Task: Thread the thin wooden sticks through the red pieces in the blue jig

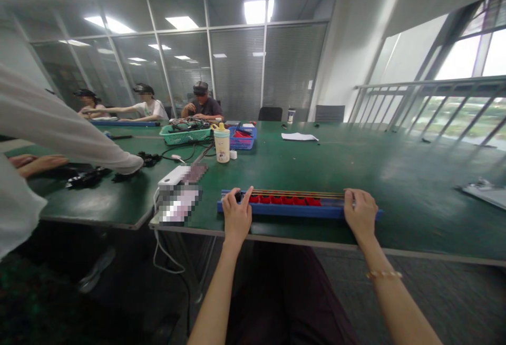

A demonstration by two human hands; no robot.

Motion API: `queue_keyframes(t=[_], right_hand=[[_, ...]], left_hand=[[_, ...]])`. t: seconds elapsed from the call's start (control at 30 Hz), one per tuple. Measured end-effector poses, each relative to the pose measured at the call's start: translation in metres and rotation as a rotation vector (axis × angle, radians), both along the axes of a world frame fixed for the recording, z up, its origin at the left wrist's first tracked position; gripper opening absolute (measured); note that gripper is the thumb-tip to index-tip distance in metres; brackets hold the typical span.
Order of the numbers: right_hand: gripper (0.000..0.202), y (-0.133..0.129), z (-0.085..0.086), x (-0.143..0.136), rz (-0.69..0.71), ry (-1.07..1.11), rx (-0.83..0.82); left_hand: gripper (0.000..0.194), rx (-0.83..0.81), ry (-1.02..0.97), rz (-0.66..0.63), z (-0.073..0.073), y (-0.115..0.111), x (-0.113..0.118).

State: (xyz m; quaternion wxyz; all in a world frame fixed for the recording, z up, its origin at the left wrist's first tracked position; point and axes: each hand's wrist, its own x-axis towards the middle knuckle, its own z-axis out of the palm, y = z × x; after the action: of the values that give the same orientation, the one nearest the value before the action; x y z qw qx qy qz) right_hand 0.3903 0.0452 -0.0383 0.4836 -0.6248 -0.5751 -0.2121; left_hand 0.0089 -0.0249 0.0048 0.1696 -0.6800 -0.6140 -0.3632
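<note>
A long blue tray (296, 210) lies along the front edge of the green table, with several red pieces (284, 201) in a row inside it and thin yellowish rods (300, 194) along its far side. My left hand (237, 216) is at the tray's left end, thumb and index finger apart, with a small black part (238, 196) between them. At the right end my right hand (361, 210) is closed over the tray, its fingers bent onto the far rim and the ends of the rods.
Left of the tray are a phone (182, 205), a white power strip (174, 175) and cables. Beyond stand a cup (222, 147), a blue basket (242, 143) and a green basket (185, 136). A person's sleeve (79, 123) reaches in at left. A clipboard (488, 192) lies far right.
</note>
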Motion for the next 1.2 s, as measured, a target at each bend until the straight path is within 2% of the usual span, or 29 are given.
queue_keyframes(t=[0.3, 0.5, 0.87, 1.2], right_hand=[[0.043, -0.004, 0.0, -0.001, -0.151, 0.045, -0.118], [0.044, -0.006, 0.003, -0.002, -0.087, 0.023, -0.123], [0.056, -0.008, 0.008, -0.002, 0.035, 0.117, -0.086], [0.06, -0.011, 0.015, -0.006, 0.029, 0.161, -0.09]], left_hand=[[0.047, 0.007, -0.007, -0.007, 0.001, 0.001, 0.001], [0.048, 0.033, -0.011, -0.024, 0.0, 0.003, 0.0], [0.047, 0.034, 0.013, -0.008, -0.002, 0.006, 0.001], [0.05, 0.045, 0.03, -0.009, 0.0, 0.006, 0.003]])
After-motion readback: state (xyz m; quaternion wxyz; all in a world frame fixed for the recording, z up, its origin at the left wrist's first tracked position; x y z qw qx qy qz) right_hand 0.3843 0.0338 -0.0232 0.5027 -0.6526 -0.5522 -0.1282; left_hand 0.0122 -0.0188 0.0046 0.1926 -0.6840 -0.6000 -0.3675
